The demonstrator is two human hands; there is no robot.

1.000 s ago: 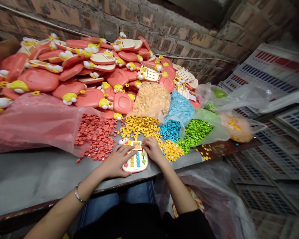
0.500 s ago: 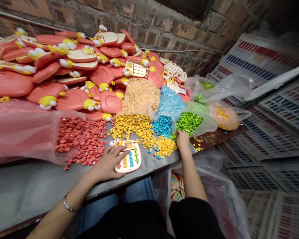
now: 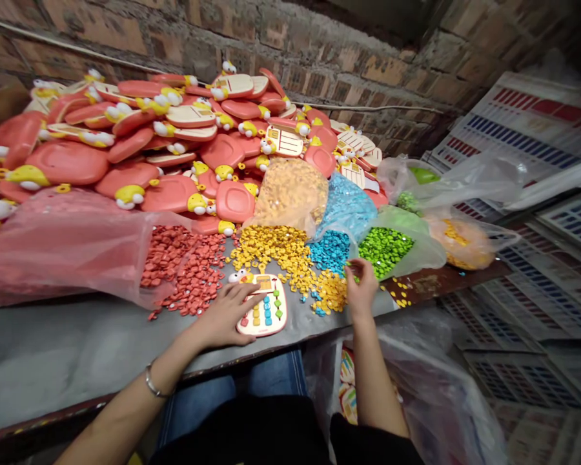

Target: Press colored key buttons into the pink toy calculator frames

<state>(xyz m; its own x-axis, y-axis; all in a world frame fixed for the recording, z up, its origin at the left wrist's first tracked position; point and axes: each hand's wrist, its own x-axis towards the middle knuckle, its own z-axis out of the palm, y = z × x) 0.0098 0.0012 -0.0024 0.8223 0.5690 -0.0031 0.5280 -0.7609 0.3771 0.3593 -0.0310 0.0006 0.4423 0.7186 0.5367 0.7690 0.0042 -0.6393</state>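
Note:
A cream toy calculator (image 3: pixel 266 312) with coloured buttons and a chick head lies on the grey table (image 3: pixel 77 349). My left hand (image 3: pixel 225 315) rests flat on its left side, fingers spread. My right hand (image 3: pixel 361 285) hovers at the near edge of the green buttons (image 3: pixel 383 248), fingers pinched together; what they hold is too small to make out. Piles of red buttons (image 3: pixel 188 265), yellow buttons (image 3: pixel 275 248) and blue buttons (image 3: pixel 330 250) spill from plastic bags beside the toy.
A heap of pink calculator shells (image 3: pixel 164 148) fills the back of the table against a brick wall. A bag of orange parts (image 3: pixel 462 242) lies at the right. White crates (image 3: pixel 537 194) stack on the right. A plastic bag with finished toys (image 3: pixel 348 381) hangs below the table edge.
My right hand left the calculator, reached to the green buttons, then drew back a little with fingers pinched. My left hand stayed on the calculator.

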